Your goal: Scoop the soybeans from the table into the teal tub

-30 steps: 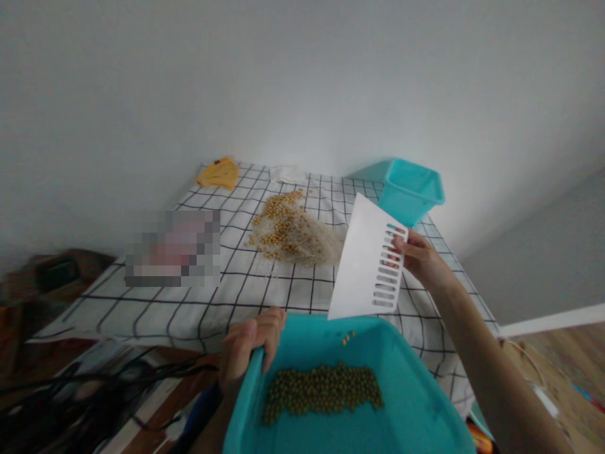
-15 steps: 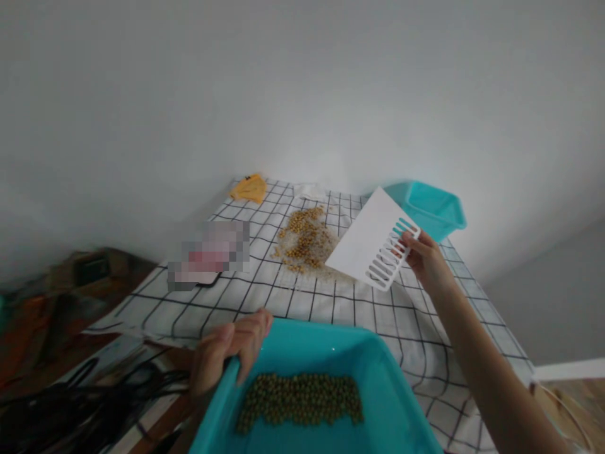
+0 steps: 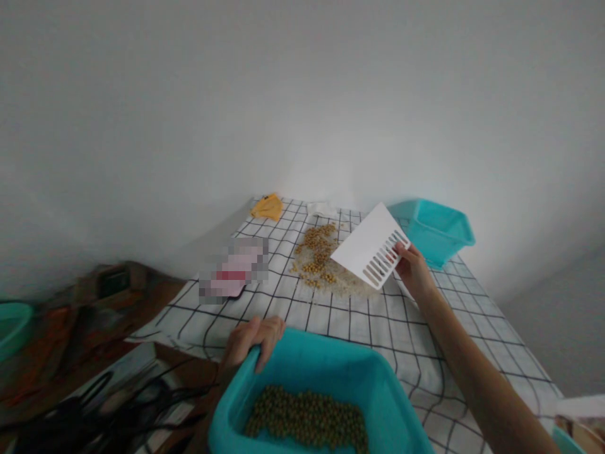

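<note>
My left hand (image 3: 258, 338) grips the far left corner of a turquoise basin (image 3: 326, 350), fingers curled over its rim. Inside the basin lies a layer of small greenish-brown round beans (image 3: 307, 417). In my right hand (image 3: 412, 268) is a white slotted scoop (image 3: 366, 243), a flat blade with a row of long slots, held by its slotted end and tilted above the cloth. Left of the scoop, yellow beans (image 3: 316, 252) are spread in a heap among pale grains (image 3: 347, 284) that look like rice.
A checked cloth (image 3: 278, 302) covers the table. Behind the right hand stands a second turquoise basin (image 3: 439, 233). A yellow cloth piece (image 3: 268, 207), a white crumpled piece (image 3: 321, 209) and a blurred-out pink phone-like object (image 3: 236, 271) lie on it. Dark cables (image 3: 127, 403) are at lower left.
The view has tilted up and turned left, so the table sits lower and further right. The scoop is turned slightly flatter. Both hands keep their holds.
</note>
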`<action>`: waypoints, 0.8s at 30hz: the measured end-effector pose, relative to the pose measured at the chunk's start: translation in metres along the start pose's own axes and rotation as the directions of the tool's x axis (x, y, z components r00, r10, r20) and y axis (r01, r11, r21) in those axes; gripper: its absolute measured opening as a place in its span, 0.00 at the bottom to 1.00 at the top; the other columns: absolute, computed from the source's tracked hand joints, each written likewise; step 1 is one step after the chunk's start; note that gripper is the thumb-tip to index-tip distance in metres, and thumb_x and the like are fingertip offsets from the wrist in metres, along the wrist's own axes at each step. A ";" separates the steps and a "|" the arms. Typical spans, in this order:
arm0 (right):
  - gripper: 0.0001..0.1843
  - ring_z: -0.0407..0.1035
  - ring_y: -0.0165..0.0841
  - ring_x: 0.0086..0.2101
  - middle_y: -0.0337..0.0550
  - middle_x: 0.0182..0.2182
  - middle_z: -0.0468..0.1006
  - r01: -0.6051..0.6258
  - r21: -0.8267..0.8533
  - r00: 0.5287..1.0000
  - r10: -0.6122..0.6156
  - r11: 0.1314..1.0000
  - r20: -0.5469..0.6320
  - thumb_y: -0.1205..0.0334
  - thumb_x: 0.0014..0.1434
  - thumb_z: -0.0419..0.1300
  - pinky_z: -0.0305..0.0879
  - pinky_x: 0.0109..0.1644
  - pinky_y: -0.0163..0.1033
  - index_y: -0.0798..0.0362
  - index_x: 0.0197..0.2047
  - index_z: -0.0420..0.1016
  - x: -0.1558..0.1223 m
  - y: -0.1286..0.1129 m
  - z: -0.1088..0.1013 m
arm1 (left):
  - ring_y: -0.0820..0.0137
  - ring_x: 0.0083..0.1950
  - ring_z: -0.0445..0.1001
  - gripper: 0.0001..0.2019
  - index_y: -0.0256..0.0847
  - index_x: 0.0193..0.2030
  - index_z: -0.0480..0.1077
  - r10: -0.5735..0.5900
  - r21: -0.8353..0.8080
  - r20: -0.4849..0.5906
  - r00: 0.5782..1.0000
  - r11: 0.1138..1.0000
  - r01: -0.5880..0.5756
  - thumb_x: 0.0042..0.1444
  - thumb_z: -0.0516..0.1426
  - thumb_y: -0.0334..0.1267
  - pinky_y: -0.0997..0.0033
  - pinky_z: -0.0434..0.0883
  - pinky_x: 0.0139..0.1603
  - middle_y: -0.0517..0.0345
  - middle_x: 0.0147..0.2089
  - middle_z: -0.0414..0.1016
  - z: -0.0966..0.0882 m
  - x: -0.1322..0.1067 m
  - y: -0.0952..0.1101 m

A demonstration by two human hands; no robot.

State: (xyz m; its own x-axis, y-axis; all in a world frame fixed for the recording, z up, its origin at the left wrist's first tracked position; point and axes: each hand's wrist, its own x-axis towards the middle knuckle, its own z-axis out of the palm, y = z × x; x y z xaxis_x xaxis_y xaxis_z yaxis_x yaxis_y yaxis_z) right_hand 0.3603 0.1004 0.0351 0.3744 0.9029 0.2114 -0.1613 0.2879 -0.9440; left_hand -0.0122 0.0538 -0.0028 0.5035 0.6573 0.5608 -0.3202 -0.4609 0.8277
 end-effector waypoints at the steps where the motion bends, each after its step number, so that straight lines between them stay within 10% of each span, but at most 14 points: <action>1: 0.16 0.73 0.34 0.29 0.36 0.30 0.80 0.018 0.001 1.000 -0.018 1.000 -0.014 0.50 0.51 0.72 0.72 0.35 0.40 0.48 0.38 0.76 0.001 0.001 -0.003 | 0.67 0.18 0.61 0.35 0.42 0.13 0.59 0.004 0.005 -0.004 1.000 1.000 -0.004 0.73 0.36 0.44 0.58 0.66 0.31 0.57 0.12 0.62 0.000 0.000 0.000; 24: 0.14 0.71 0.30 0.27 0.35 0.29 0.79 0.123 0.133 0.969 -0.090 0.983 -0.231 0.57 0.46 0.73 0.72 0.32 0.35 0.51 0.35 0.78 0.001 0.003 0.003 | 0.65 0.19 0.61 0.36 0.42 0.13 0.59 -0.013 0.027 0.061 0.998 1.000 0.011 0.74 0.35 0.47 0.58 0.65 0.32 0.56 0.12 0.62 -0.006 -0.002 -0.001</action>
State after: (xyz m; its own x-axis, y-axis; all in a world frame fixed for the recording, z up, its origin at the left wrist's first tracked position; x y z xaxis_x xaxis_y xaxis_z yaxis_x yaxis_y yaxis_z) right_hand 0.3575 0.1026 0.0335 0.5878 0.7753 0.2311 -0.2341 0.4365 -0.8687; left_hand -0.0179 0.0566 -0.0042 0.5558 0.6252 0.5479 -0.2933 -0.4692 0.8329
